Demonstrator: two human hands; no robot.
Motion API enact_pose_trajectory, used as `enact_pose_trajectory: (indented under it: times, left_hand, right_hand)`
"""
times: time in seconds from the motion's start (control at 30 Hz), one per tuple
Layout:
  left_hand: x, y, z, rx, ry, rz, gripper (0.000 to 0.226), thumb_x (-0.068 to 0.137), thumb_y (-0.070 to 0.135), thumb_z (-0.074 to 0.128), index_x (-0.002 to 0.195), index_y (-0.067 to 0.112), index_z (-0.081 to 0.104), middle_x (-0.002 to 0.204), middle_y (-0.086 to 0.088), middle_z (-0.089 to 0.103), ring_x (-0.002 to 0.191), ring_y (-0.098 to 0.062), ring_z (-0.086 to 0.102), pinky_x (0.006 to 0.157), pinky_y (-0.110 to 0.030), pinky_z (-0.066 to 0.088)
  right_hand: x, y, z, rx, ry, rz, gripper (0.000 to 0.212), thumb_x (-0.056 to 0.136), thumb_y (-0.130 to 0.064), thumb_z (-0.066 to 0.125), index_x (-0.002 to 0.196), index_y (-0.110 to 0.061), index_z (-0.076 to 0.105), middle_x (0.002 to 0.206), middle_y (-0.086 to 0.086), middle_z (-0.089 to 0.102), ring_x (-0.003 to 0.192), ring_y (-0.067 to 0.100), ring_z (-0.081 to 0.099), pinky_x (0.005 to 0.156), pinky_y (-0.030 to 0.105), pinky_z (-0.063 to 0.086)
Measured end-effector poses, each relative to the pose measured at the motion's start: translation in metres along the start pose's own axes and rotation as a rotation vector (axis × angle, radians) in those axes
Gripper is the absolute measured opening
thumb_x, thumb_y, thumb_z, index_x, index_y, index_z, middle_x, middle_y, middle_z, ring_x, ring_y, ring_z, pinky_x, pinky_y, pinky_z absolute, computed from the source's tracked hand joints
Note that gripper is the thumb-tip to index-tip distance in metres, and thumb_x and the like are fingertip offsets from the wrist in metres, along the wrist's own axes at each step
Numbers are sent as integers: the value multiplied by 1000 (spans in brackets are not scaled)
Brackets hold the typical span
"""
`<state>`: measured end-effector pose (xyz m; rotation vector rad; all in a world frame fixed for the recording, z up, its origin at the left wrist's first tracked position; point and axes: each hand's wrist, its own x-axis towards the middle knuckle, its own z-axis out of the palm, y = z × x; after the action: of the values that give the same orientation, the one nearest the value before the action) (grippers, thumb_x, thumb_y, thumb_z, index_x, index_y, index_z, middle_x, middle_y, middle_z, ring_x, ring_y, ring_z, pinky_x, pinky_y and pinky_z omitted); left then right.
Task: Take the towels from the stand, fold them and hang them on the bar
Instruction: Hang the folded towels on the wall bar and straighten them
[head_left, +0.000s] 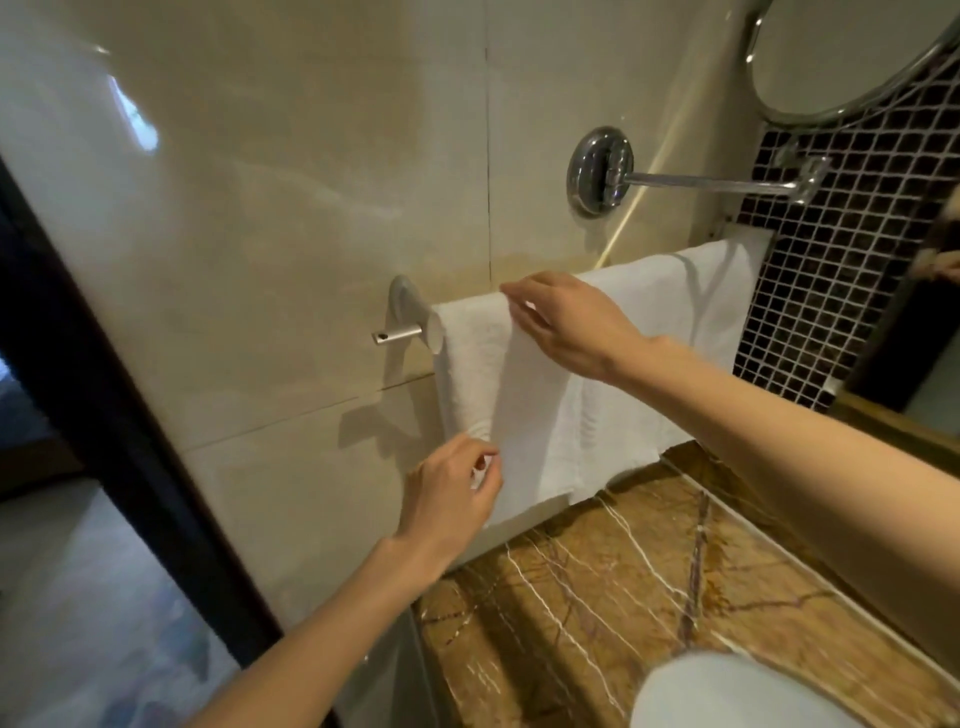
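Two white towels hang side by side over the metal bar (400, 333) on the beige tiled wall. The left towel (519, 395) is folded and reaches down to the counter's edge. The right towel (675, 312) drapes further along the bar. My right hand (566, 325) lies on top of the left towel at the bar, its fingers stretched over the fold. My left hand (452, 493) pinches the left towel's lower left edge between thumb and fingers.
A brown marble counter (623, 587) runs below the towels. A chrome wall mount (600, 171) with an arm carries a round mirror (841, 57) at top right. Dark mosaic tiles (831, 260) cover the right wall. A dark door frame (93, 364) stands at left.
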<state>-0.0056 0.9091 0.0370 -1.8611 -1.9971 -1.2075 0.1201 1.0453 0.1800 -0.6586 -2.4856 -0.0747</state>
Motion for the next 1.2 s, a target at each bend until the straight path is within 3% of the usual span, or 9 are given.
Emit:
enact_pose_trajectory:
  times: [0.1, 0.17, 0.27, 0.37, 0.5, 0.63, 0.77, 0.97, 1.2]
  left_hand:
    - [-16, -22, 17, -70, 34, -234, 13, 83, 23, 68, 84, 24, 55, 82, 10, 52, 71, -8, 51, 61, -21, 35]
    - [-25, -34, 29, -143, -9, -400, 28, 83, 32, 70, 101, 24, 51, 98, 9, 47, 85, -7, 52, 66, -15, 36]
    - [-32, -50, 46, -189, -186, -563, 56, 82, 44, 68, 125, 17, 45, 134, 0, 37, 117, -16, 49, 89, -21, 37]
    - [-32, -58, 59, -251, -311, -606, 47, 87, 43, 64, 122, 13, 52, 154, -6, 21, 134, -24, 36, 105, -31, 33]
    - [-38, -63, 71, -381, -263, -575, 35, 90, 34, 62, 117, 12, 62, 129, 2, 46, 111, -9, 50, 90, -15, 33]
    - [-44, -71, 81, -436, -187, -599, 32, 88, 32, 65, 109, 8, 66, 114, 16, 48, 101, 1, 48, 76, 5, 33]
    - [-46, -79, 93, -478, -164, -633, 27, 85, 32, 68, 107, 16, 68, 110, 19, 50, 90, 5, 54, 65, 0, 42]
    - [-50, -88, 110, -542, -137, -667, 22, 83, 22, 71, 102, 13, 69, 101, 21, 54, 87, 10, 52, 69, 5, 38]
    - [-63, -99, 113, -560, -69, -721, 10, 86, 15, 67, 96, 13, 67, 95, 10, 64, 84, -3, 63, 68, -6, 48]
  right_hand:
    - [1, -1, 1, 26, -4, 18, 34, 99, -30, 42, 121, -14, 61, 113, 13, 63, 102, 30, 57, 86, 45, 48]
    - [3, -1, 1, 28, -3, 34, 34, 98, -31, 41, 114, -10, 63, 109, 14, 64, 100, 31, 57, 85, 45, 48]
    - [8, -9, 1, 11, 15, 10, 34, 97, -29, 41, 107, -5, 64, 105, 15, 66, 98, 33, 58, 85, 44, 45]
    - [12, -18, 4, 13, -24, -24, 37, 98, -32, 40, 109, -5, 63, 107, 13, 68, 99, 32, 60, 86, 45, 45]
    - [15, -19, 5, 99, -24, 46, 36, 99, -35, 44, 122, -15, 64, 116, 5, 68, 105, 26, 61, 91, 42, 46]
    - [18, -20, 3, 108, -67, 71, 38, 98, -36, 42, 115, -9, 64, 110, 10, 69, 100, 29, 61, 88, 45, 47]
    - [20, -23, 1, 85, -60, 60, 37, 99, -35, 44, 114, -9, 64, 112, 11, 67, 101, 28, 59, 88, 44, 46]
    - [19, -22, -2, 85, -49, 25, 36, 99, -32, 46, 128, -14, 61, 121, 6, 66, 102, 21, 59, 83, 29, 41]
    - [22, -29, -4, 91, -68, 15, 34, 97, -29, 50, 125, -14, 63, 116, 8, 69, 99, 23, 62, 88, 41, 48]
